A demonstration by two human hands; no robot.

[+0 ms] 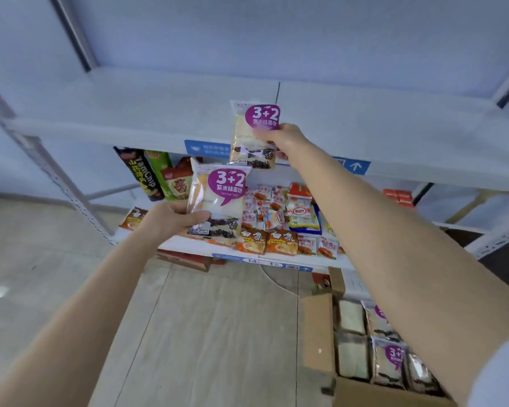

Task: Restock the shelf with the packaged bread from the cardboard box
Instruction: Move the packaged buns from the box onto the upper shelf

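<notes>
- Two bare arms reach up to a white metal shelving unit. Its top shelf board (159,113) is the reference point here.
- The right hand (279,139) grips the upper bread packet (252,133) by its right edge, fingers curled round it and a fingertip over the purple "3+2" label.
- This packet stands upright at the front edge of the top shelf board. Whether it touches the board cannot be told.
- The left hand (171,218) pinches the lower bread packet (218,201) at its lower left corner, thumb across the front.
- That packet is held upright below the top shelf board.
- A blue label strip (206,148) runs along the board's front edge, partly behind the upper packet.
- The tier directly under the top shelf board holds yam chip bags (141,171) and orange noodle packets (265,240).
- Far below the board, on the floor at lower right, an open cardboard box (318,333) holds more boxed bread packets (388,359) in rows.
</notes>
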